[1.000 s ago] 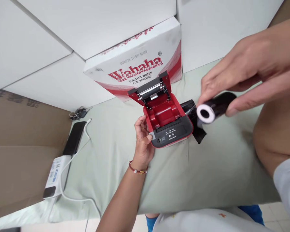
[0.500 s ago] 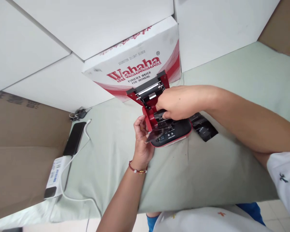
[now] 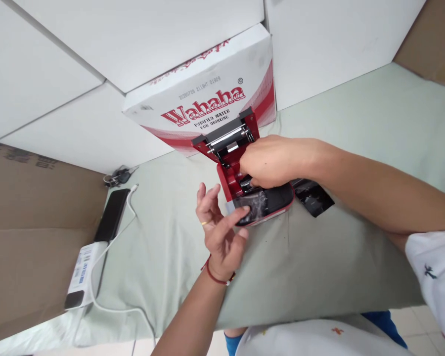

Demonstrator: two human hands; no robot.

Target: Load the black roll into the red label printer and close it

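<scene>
A small red and black machine (image 3: pixel 287 197) lies on the cloth with its roller lid (image 3: pixel 228 141) raised. Inside the body sits a roll of dark film (image 3: pixel 245 184). My right hand (image 3: pixel 269 160) reaches in from the right, its bent fingers closed on this roll; its fingertips are partly hidden. A thin see-through film sheet (image 3: pixel 257 201) runs from the roll over the machine's black front panel. The index finger of my left hand (image 3: pixel 222 232) presses on the sheet's left part, the other fingers spread apart. A strip of dark film (image 3: pixel 315 199) lies by the machine's right side.
Behind the machine stands a white and red water carton (image 3: pixel 207 99) against white panels. At left lie a power strip (image 3: pixel 83 274), a black block (image 3: pixel 113 215), a white cable (image 3: pixel 107 309) and some keys (image 3: pixel 119 175), beside a brown cardboard wall (image 3: pixel 37 247). Pale green cloth (image 3: pixel 163 237) covers the surface.
My left hand has let go of the machine's left side and now lays its index finger on the film, which has flattened over the front panel. My right hand stays at the roll.
</scene>
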